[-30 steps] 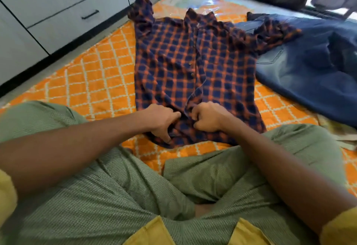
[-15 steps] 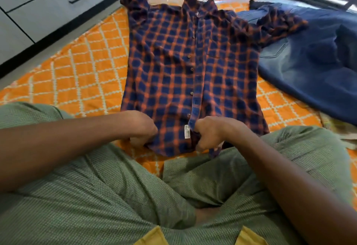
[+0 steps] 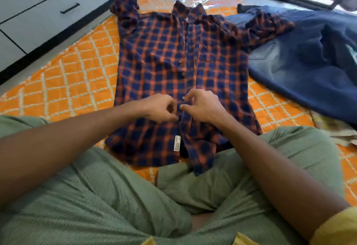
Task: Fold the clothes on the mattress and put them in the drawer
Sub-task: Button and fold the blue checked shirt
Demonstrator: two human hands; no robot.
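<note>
A navy-and-orange checked shirt (image 3: 154, 66) is spread front-up on the orange quilted mattress (image 3: 67, 82), collar away from the person, hem draped over the crossed legs in green trousers (image 3: 108, 196). Both hands are brought together at the shirt's button placket, a little below its middle. The left hand (image 3: 160, 107) is curled, fingertips drawn in against the thumb at the placket's edge; whether cloth is actually pinched there cannot be told, though the hand is touching the shirt. The right hand (image 3: 204, 105) is seen with thumb and forefinger nipping the overlapping front edge just beside a small button (image 3: 183, 98), the other fingers loosely bent above it. A white care label (image 3: 177, 143) is shown on the shirt's lower front, nearer the person than the hands. One sleeve is bunched up at the shirt's far left corner; the other sleeve is laid across a pair of blue jeans (image 3: 301, 66), which is heaped on the mattress to the right of the shirt. To the left of the shirt, past the mattress edge, grey drawers (image 3: 44, 18) with black handles are closed.
</note>
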